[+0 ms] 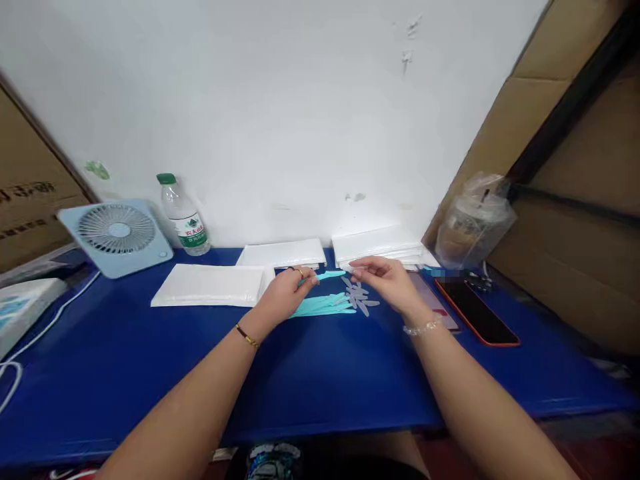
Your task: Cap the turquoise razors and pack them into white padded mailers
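My left hand (291, 287), with a ring on one finger, is closed in a pinch on a slim turquoise stick (330, 274) shaped like a small razor. The stick's tip points right, toward my right hand (380, 277). The fingers of that hand pinch a small pale piece (349, 267) close to the tip; whether the two touch is hard to tell. Beneath, several similar turquoise sticks (323, 306) lie side by side on the blue table (320, 380). A loose heap of small greyish-lilac strips (359, 297) lies just right of them.
White padded packets lie at left (207, 285), back centre (283, 253) and back right (377, 245). At left stand a blue fan (117, 233) and a water bottle (185, 217). A phone (477, 311) and a bagged drink cup (473, 223) are at right. A white wall rises behind.
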Action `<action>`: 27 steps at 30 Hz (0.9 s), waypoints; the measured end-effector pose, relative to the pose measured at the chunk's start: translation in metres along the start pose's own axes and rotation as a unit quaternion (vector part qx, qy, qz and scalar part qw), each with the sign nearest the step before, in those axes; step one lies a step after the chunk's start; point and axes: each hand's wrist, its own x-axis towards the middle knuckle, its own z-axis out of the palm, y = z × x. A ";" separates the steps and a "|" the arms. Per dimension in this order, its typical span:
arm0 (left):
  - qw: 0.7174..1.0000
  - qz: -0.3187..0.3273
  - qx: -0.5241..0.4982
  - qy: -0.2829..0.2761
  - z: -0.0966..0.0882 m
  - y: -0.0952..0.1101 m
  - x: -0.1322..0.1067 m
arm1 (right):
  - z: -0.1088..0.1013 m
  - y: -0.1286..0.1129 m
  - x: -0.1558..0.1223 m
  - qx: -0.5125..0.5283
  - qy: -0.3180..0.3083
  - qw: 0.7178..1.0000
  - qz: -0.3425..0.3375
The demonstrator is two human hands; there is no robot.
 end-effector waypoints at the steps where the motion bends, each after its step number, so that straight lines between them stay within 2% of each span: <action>1: 1.000 -0.001 -0.004 0.002 0.001 0.000 0.000 | 0.000 0.001 0.001 0.005 0.000 1.000 0.000; 4: 1.000 -0.002 -0.014 0.000 0.003 0.000 0.000 | 0.003 0.004 0.002 0.014 -0.019 1.000 0.009; 8: 1.000 0.002 -0.020 -0.021 0.007 0.005 -0.002 | 0.008 0.005 0.000 0.009 -0.083 0.996 0.032; 11: 0.998 0.006 -0.017 -0.052 0.008 0.012 -0.006 | 0.002 0.001 -0.001 -0.024 -0.137 0.989 0.043; 15: 0.988 0.035 -0.006 -0.153 0.011 0.023 -0.013 | -0.020 -0.001 0.000 -0.165 -0.148 0.973 0.060; 18: 0.977 0.047 0.016 -0.207 0.016 0.029 -0.017 | -0.033 0.003 0.001 -0.293 -0.169 0.937 0.090; 20: 0.978 0.042 0.041 -0.201 0.018 0.029 -0.018 | -0.033 0.006 0.000 -0.342 -0.198 0.913 0.103; 25: 0.987 -0.012 0.138 -0.085 0.017 0.020 -0.012 | -0.014 0.008 -0.003 -0.432 -0.215 0.873 0.067; 27: 0.983 -0.035 0.161 -0.085 0.017 0.015 -0.010 | -0.007 0.009 -0.004 -0.473 -0.207 0.855 0.052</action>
